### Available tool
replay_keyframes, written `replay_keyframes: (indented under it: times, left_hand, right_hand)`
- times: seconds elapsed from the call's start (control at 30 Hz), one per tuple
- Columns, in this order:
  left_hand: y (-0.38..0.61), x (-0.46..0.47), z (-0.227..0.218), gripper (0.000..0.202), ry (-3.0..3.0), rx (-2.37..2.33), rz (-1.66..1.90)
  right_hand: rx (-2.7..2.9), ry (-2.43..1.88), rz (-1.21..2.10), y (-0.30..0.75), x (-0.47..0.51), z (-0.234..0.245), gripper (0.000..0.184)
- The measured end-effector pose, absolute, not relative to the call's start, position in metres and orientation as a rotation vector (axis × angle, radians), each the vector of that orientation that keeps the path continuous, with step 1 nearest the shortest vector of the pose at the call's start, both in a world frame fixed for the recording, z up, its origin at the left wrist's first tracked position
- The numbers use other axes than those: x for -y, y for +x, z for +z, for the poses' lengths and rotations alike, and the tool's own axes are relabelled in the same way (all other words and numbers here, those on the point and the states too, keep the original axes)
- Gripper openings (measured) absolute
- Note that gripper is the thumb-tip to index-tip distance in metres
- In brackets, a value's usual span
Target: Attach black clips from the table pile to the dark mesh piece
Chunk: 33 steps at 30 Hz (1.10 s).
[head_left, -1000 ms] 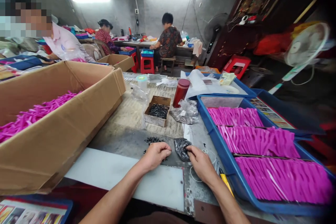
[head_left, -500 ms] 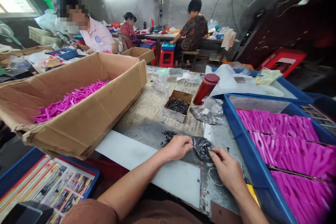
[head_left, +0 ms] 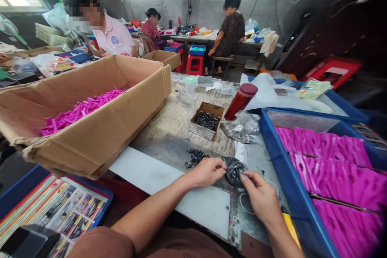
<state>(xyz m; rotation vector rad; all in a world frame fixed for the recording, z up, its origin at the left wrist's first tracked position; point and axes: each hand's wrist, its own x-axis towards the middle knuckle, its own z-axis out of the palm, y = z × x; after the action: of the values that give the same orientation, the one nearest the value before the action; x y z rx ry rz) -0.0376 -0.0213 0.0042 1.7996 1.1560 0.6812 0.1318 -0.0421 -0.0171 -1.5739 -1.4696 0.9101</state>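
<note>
Both my hands pinch a small plastic bag [head_left: 234, 170] of dark little parts, which lies on the grey worktable [head_left: 169, 151] in front of me. My left hand [head_left: 207, 171] grips the bag's left edge with closed fingers. My right hand [head_left: 261, 198] holds its right side, fingers curled. A loose heap of the same black parts [head_left: 195, 157] lies on the table just left of the bag. Behind it stands a small cardboard box [head_left: 207, 120] filled with black parts.
A big cardboard box [head_left: 90, 129] of pink plastic pieces stands at left. A blue tray [head_left: 273, 157] with rows of pink pieces is at right. A red flask [head_left: 240, 101] and another parts bag [head_left: 242, 128] sit behind. Other people work at tables farther back.
The head camera turned left and tilted, so the view shifted. Both hands stayed pinched on the bag at the same spot on the table.
</note>
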Motion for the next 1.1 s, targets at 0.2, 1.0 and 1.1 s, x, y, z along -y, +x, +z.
replay_keyframes:
  times: [0.2,1.0,1.1]
  left_hand:
    - [-0.034,0.027,0.004,0.010,1.397,-0.990,0.844]
    - [-0.021,0.040,-0.003,0.022,1.175,-0.955,0.996]
    - [-0.020,0.041,-0.006,0.019,1.213,-0.971,1.017]
  right_hand:
    - [1.219,-1.412,1.103,0.117,0.043,-0.006,0.017]
    - [0.864,-1.150,1.316,0.095,0.052,-0.013,0.015]
    - [0.833,-1.135,1.317,0.094,0.053,-0.013,0.016]
